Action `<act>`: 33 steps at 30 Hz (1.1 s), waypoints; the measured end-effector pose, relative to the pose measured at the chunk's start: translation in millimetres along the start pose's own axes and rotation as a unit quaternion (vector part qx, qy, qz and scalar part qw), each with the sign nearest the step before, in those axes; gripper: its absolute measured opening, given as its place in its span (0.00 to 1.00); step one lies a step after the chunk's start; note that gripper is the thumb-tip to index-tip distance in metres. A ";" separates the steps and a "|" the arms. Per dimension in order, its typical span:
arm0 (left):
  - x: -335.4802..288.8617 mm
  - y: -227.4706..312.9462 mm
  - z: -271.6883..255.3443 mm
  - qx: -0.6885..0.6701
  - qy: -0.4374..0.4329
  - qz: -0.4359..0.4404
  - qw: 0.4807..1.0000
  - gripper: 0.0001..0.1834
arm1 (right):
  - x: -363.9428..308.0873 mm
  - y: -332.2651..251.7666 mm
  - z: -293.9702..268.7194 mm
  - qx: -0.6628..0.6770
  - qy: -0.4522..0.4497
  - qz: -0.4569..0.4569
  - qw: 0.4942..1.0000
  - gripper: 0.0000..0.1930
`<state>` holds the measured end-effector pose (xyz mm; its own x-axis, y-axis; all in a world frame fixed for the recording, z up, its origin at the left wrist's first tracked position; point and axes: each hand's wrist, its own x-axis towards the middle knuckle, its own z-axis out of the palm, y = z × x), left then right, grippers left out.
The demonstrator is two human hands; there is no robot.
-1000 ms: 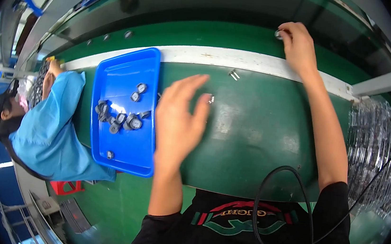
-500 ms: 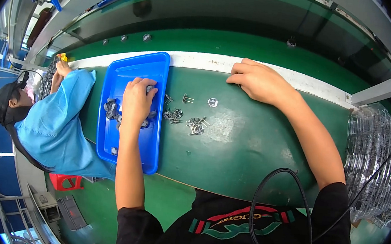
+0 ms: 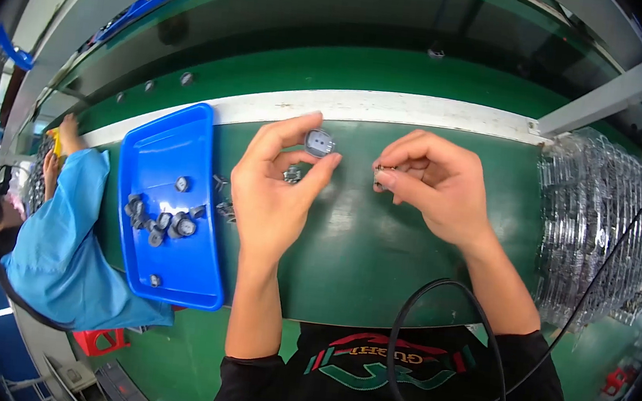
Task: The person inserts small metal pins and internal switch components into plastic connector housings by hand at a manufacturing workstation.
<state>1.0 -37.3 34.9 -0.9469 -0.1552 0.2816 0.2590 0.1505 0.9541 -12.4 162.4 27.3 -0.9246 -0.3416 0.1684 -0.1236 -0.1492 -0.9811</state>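
Note:
Above the green bench, my left hand [image 3: 272, 184] pinches a round grey plastic part [image 3: 319, 143] between thumb and fingertips, its slotted face turned up. Facing it from the right, my right hand [image 3: 440, 182] has thumb and fingers closed on a small metallic piece [image 3: 380, 177]; the fingers hide most of it. The two held pieces are apart. More small metal pieces with pins [image 3: 226, 210] lie between the tray and my left wrist, partly covered by my hand. Several grey round parts [image 3: 164, 221] are scattered in the blue tray [image 3: 207, 282] to the left.
A white rail [image 3: 362, 105] separates the bench from a green conveyor belt [image 3: 296, 65] carrying a few small parts. Stacked clear plastic trays [image 3: 592, 229] stand at the right. A black cable [image 3: 402, 319] loops before my torso. At the left, a co-worker in blue [image 3: 67, 236] works.
My left hand has come out of the tray with a grey part. My right hand has left the rail and now holds a small metallic piece. The view has shifted, so the tray appears farther left.

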 end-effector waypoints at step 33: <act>-31.0 -20.8 38.5 -0.053 -0.185 -0.053 0.980 0.31 | -21.9 12.4 -10.8 -0.323 0.050 -0.164 0.931 0.08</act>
<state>17.6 2.0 2.4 -0.9686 0.2036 0.1424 0.1550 0.0473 0.9868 2.5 178.1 10.4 -0.8237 -0.2840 0.4908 -0.5664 0.3696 -0.7366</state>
